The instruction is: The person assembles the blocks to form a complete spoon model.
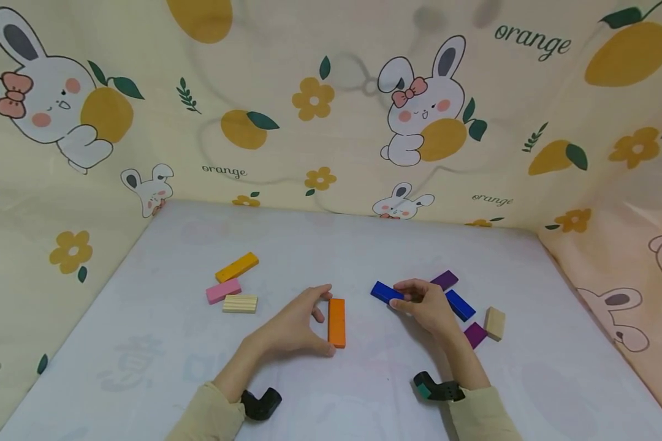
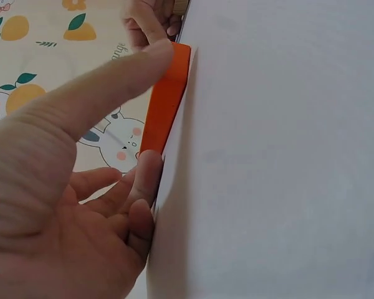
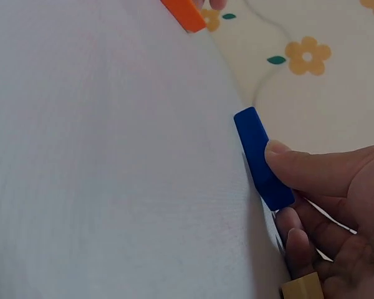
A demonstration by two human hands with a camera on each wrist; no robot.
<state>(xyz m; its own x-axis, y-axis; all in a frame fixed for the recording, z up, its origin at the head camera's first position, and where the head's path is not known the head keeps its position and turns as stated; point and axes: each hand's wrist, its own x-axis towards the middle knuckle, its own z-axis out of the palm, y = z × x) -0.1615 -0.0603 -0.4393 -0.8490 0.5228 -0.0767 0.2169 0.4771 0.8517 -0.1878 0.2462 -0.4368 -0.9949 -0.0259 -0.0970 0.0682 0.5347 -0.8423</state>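
Observation:
In the head view an orange wooden block (image 1: 336, 323) lies lengthwise near the middle of the white table. My left hand (image 1: 295, 321) spans it, with the thumb at its near end and a finger at its far end. The left wrist view shows thumb and fingertip touching both ends of the orange block (image 2: 167, 103). My right hand (image 1: 427, 306) pinches a blue wooden block (image 1: 385, 293) between thumb and fingers, to the right of the orange one. In the right wrist view the thumb presses on the side of this blue block (image 3: 258, 156).
Left of my hands lie a yellow block (image 1: 237, 267), a pink block (image 1: 223, 291) and a ridged natural-wood block (image 1: 239, 304). Around my right hand are a purple block (image 1: 444, 280), a second blue block (image 1: 460, 305), a magenta block (image 1: 475, 335) and a plain wood block (image 1: 494, 323). Patterned cloth (image 1: 331, 147) borders the table.

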